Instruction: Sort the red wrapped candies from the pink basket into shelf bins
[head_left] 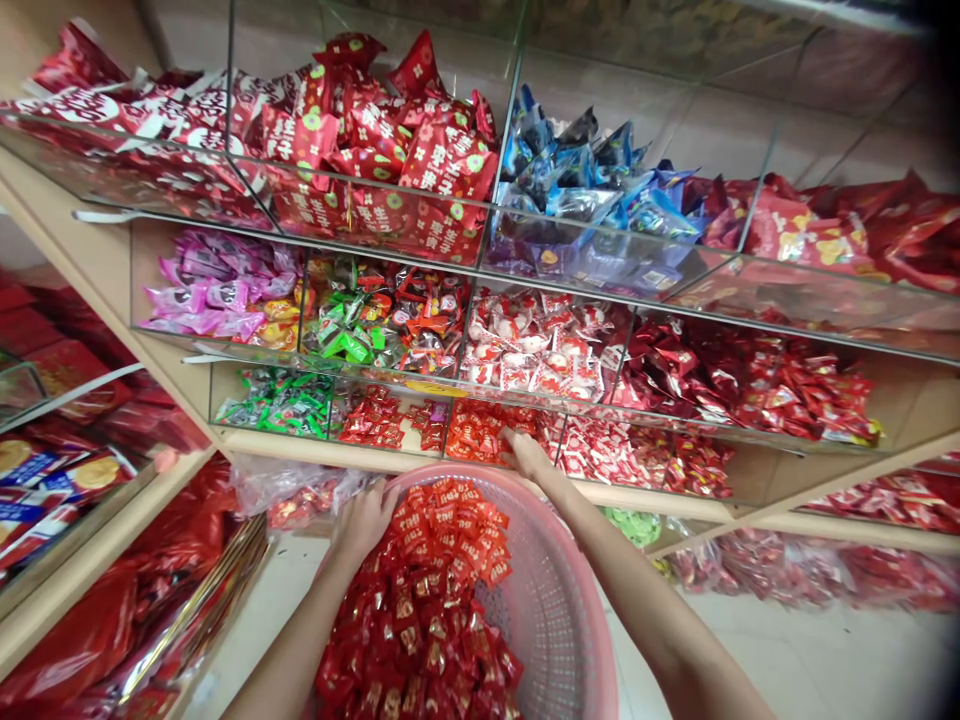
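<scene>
A round pink plastic basket point(559, 590) is in front of me. Inside it, dark red wrapped candies point(420, 640) fill the left and near part, and a heap of orange-red wrapped candies point(450, 525) lies at the far side. My left hand point(365, 520) is closed on the basket's far left rim. Over the far rim reaches my right hand point(527, 452), at a bottom-row compartment of orange-red wrapped candies point(474, 428). Its fingertips are among or just above those candies; their grip is too small and blurred to make out.
Clear-fronted shelves point(390, 372) of bagged and wrapped sweets rise in three tiers ahead. Blue bags point(600, 190) stand on the top tier. A lower rack of packaged snacks point(60, 480) is at the left. Plastic bags of sweets point(795, 570) lie under the shelf at right.
</scene>
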